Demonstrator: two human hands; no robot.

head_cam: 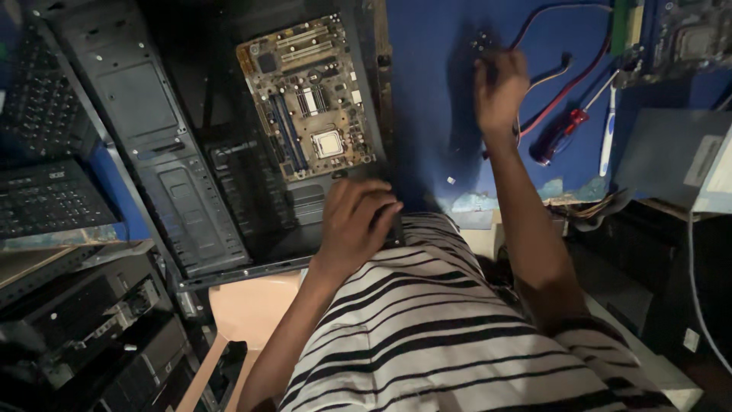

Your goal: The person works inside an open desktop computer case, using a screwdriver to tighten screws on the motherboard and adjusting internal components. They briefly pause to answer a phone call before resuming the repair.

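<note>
The person wears a short-sleeved shirt (pixel 442 336) with white and black horizontal stripes, the bands curving across the chest and ending in a striped sleeve above each elbow. Both forearms run bare to the left hand (pixel 352 223) and right hand (pixel 499 90); no rings, watch or gloves show

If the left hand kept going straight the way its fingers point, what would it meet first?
The left hand rests at the near edge of the open computer case, fingers aimed up-right. Straight on, it would probably meet the motherboard first, near its processor socket; depth is unclear from this view.
</note>
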